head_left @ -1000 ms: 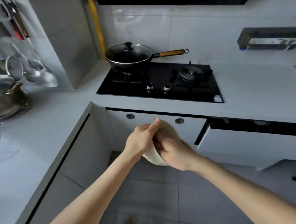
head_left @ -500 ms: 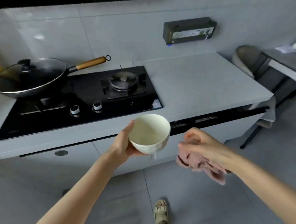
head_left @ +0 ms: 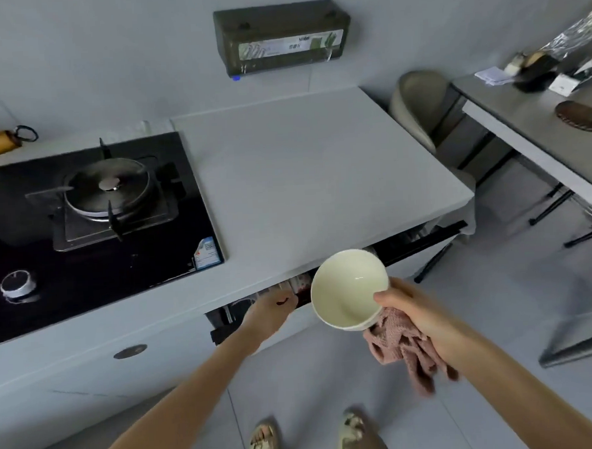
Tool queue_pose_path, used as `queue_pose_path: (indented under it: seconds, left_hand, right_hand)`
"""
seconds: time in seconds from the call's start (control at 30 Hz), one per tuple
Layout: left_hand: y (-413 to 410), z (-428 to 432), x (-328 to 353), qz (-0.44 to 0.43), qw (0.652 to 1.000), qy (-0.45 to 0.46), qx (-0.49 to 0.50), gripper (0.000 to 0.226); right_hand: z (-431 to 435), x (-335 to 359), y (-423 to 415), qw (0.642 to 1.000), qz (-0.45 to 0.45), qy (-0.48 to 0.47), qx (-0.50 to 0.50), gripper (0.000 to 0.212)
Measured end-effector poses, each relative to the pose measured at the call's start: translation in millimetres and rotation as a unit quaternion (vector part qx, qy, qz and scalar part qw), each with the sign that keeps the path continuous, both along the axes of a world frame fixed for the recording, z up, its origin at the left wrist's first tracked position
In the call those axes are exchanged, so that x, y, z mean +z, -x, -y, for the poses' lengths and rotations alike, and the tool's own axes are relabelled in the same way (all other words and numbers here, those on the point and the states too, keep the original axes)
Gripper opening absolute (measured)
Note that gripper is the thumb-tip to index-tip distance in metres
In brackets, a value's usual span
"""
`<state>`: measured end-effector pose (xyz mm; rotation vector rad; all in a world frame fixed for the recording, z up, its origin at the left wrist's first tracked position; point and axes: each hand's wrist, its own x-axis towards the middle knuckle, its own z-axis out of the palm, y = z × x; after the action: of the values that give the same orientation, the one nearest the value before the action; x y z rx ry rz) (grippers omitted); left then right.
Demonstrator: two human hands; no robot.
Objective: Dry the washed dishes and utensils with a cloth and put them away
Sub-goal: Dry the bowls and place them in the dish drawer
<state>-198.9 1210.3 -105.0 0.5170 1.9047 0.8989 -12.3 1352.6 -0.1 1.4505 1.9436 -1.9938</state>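
Observation:
My right hand (head_left: 417, 312) holds a cream bowl (head_left: 346, 290) by its rim, tilted with the opening toward me, and a pink knitted cloth (head_left: 402, 354) hangs from the same hand. My left hand (head_left: 272, 313) grips the top edge of a drawer (head_left: 231, 325) under the counter. The drawer stands slightly pulled out, with dishes dimly visible in the dark gap. The bowl hovers just in front of that gap, to the right of my left hand.
A grey counter (head_left: 319, 175) lies above the drawer, with a black gas hob (head_left: 91, 214) to its left. A dark dispenser box (head_left: 281, 39) hangs on the wall. A chair (head_left: 426, 114) and table (head_left: 537, 143) stand at right. My sandalled feet (head_left: 265, 444) are on the floor.
The bowl passed from my left hand to my right, which still holds the cloth. My left hand went to the drawer edge. The view swung right along the counter.

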Motion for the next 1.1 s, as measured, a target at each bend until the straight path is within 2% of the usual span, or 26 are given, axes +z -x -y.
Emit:
queue_pose_path:
  seconds: [0.03, 0.07, 0.1, 0.13, 0.2, 0.3, 0.37, 0.47, 0.63, 0.7, 0.8, 0.9, 0.97, 1.1]
  left_hand:
    - [-3, -14, -14, -0.112, 0.991, 0.033, -0.066, 0.026]
    - [-8, -28, -26, -0.204, 0.969, 0.063, -0.122, 0.035]
    - [-13, -42, -37, -0.256, 0.95, 0.084, -0.16, 0.041]
    - [-18, -53, -47, -0.281, 0.935, 0.108, -0.186, 0.047]
    - [-26, -72, -58, -0.315, 0.913, 0.162, -0.203, 0.052]
    - [-34, -93, -69, -0.361, 0.901, 0.21, -0.114, 0.037]
    - [-37, -100, -70, -0.348, 0.908, 0.224, -0.062, 0.026]
    - [-45, -99, -71, -0.324, 0.916, 0.233, -0.027, 0.022]
    - [-75, -91, -65, -0.294, 0.92, 0.256, -0.026, 0.023]
    - [-89, -83, -65, -0.286, 0.921, 0.264, -0.036, 0.028]
    - [-110, -73, -65, -0.273, 0.92, 0.277, -0.044, 0.028]
    - [-133, -65, -63, -0.261, 0.921, 0.287, -0.031, 0.03]
    - [-145, -60, -62, -0.253, 0.922, 0.293, -0.033, 0.032]
    - [-158, -54, -61, -0.219, 0.923, 0.312, -0.045, 0.036]
  right_hand:
    - [-20, -2, -2, 1.0, 0.011, -0.013, 0.002, 0.061]
    - [-42, -4, -4, 0.999, 0.022, -0.032, 0.006, 0.055]
    - [-63, -5, -6, 0.998, 0.031, -0.05, 0.013, 0.044]
    - [-83, -5, -8, 0.997, 0.038, -0.063, 0.019, 0.038]
    - [-122, -6, -10, 0.995, 0.041, -0.081, 0.043, 0.04]
    - [-176, -11, -10, 0.991, 0.051, -0.093, 0.083, 0.035]
    - [-209, -16, -9, 0.988, 0.058, -0.098, 0.108, 0.03]
    - [-249, -26, -7, 0.978, 0.085, -0.11, 0.156, 0.031]
    - [-286, -40, -5, 0.95, 0.119, -0.166, 0.238, 0.033]
    - [-292, -48, -4, 0.918, 0.157, -0.238, 0.277, 0.037]
    - [-299, -73, -6, 0.838, 0.224, -0.353, 0.349, 0.046]
    - [-297, -107, -12, 0.784, 0.265, -0.393, 0.401, 0.062]
    - [-291, -129, -18, 0.762, 0.29, -0.397, 0.42, 0.065]
    - [-283, -176, -33, 0.754, 0.323, -0.381, 0.427, 0.066]
